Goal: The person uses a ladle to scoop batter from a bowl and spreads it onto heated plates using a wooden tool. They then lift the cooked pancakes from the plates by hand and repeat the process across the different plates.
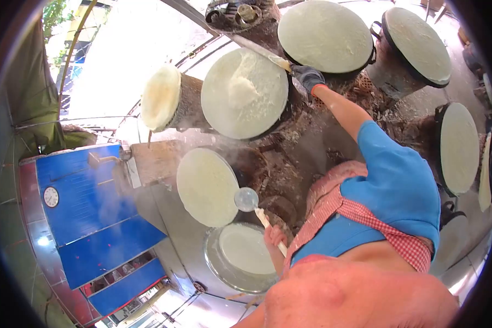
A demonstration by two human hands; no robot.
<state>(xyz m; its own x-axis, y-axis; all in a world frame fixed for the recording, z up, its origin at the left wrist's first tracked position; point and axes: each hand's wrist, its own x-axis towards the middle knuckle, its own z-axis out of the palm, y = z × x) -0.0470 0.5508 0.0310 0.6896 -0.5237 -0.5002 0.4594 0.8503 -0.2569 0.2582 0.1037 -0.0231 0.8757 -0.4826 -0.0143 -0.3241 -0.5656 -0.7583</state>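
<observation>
My left hand (276,235) is bare and wrapped round the wooden handle of a ladle (246,199). The ladle's round, shiny bowl overlaps the right edge of a pale round griddle (205,186). Below it stands a wide basin (212,262) with a container of pale batter (247,249) inside. My right hand (309,78), in a dark glove, is closed on the wooden handle of a long, flat, pale tool (259,51). This tool passes over the top right of a griddle (218,101) bearing a crumpled pale sheet (243,85).
More pale-topped round griddles stand at the top (327,35), upper right (418,46), right (459,148) and upper left (161,98). Ash and debris (290,158) cover the ground between them. Blue panels (87,191) with a round dial are at left.
</observation>
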